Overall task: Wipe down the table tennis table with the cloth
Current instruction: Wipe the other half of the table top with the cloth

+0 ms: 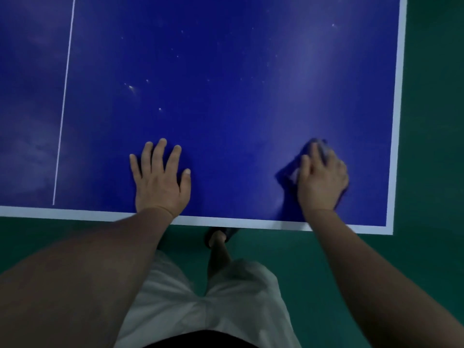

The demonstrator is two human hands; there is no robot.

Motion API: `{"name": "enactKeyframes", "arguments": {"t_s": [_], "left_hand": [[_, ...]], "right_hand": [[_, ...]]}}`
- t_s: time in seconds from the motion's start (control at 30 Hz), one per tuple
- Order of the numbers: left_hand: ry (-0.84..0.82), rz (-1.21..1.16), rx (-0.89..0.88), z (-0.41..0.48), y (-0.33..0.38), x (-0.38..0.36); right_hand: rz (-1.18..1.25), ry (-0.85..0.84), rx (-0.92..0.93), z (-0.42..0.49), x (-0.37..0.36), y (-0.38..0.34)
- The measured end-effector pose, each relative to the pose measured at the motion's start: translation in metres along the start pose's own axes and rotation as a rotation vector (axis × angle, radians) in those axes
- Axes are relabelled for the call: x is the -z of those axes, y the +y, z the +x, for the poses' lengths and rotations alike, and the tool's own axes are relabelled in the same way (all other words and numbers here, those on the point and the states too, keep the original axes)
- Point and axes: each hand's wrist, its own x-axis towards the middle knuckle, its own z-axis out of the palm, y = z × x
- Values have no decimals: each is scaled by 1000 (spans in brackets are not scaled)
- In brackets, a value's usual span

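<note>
Left hand (160, 179) flat, fingers spread, on smooth blue table (226, 96); right hand (322, 182) grips crumpled blue cloth (291, 172)

Single head-worn wide-angle view, aimed steeply down and forward over the near edge of the worktop (226, 71). Close in. Frames the near right corner, white centre line (64, 109) at left, green floor (431, 146) beside it, own shorts (200, 310) straight below.
</note>
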Motion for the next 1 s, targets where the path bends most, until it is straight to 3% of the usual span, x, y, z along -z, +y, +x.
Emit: {"name": "enactKeyframes", "arguments": {"t_s": [0.1, 0.13, 0.23, 0.33, 0.4, 0.5, 0.57, 0.63, 0.83, 0.93, 1.0], "left_hand": [[-9, 21, 6, 1, 0, 0], [-14, 26, 4, 1, 0, -1], [-6, 36, 0, 1, 0, -1], [0, 33, 2, 1, -1, -3], [0, 39, 4, 1, -1, -3], [-12, 46, 9, 1, 0, -1], [-19, 53, 12, 2, 1, -1], [-19, 50, 10, 1, 1, 0], [-8, 49, 0, 1, 1, 1], [-1, 47, -6, 1, 0, -1], [-2, 41, -5, 1, -1, -2]], "right_hand": [[30, 43, -204, 3, -7, -15], [39, 51, -152, -7, -10, -34], [32, -27, 287, -57, -20, -82], [32, -59, 487, -62, -18, -64], [9, -21, 405, -36, -10, -25], [-3, 27, 32, 17, 6, 28], [34, 31, -187, 36, 7, 26], [41, 27, -240, 33, -2, -13], [81, -115, 423, -84, -27, -143], [73, -142, 550, -79, -24, -109], [9, -115, 471, -56, -18, -63]]}}
